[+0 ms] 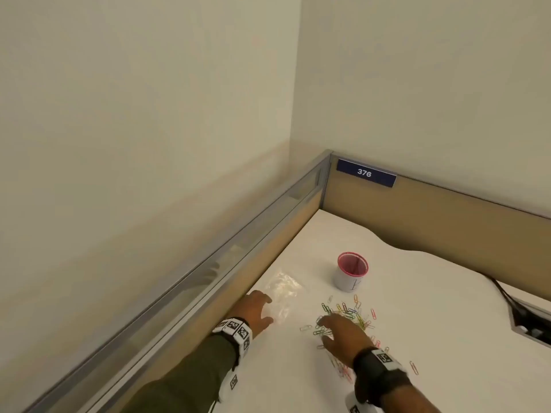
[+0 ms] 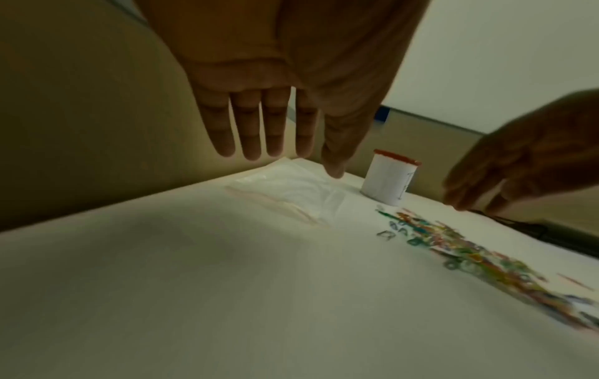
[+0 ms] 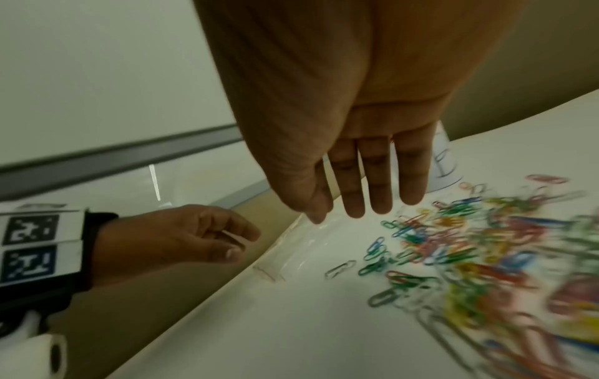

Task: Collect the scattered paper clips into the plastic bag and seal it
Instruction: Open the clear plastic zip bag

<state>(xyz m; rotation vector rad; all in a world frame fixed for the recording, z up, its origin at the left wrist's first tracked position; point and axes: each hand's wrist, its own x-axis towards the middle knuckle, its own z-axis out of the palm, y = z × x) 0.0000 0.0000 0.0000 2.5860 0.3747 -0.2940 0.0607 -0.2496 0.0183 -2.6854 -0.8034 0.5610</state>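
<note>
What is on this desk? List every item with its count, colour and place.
plastic bag: one, clear, flat near the desk's left edge, under the left fingertips.
paper clips: many, mixed colours, scattered right of the bag.
cup: one, white with red rim, upright behind the clips.
number plate: one, blue, reads 376, on the partition.
desk: one, white.
left hand: open, at the bag.
right hand: open, over the clips.

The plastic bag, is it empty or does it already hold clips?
Empty: the plastic bag lies flat and clear; the paper clips lie beside it.
</note>
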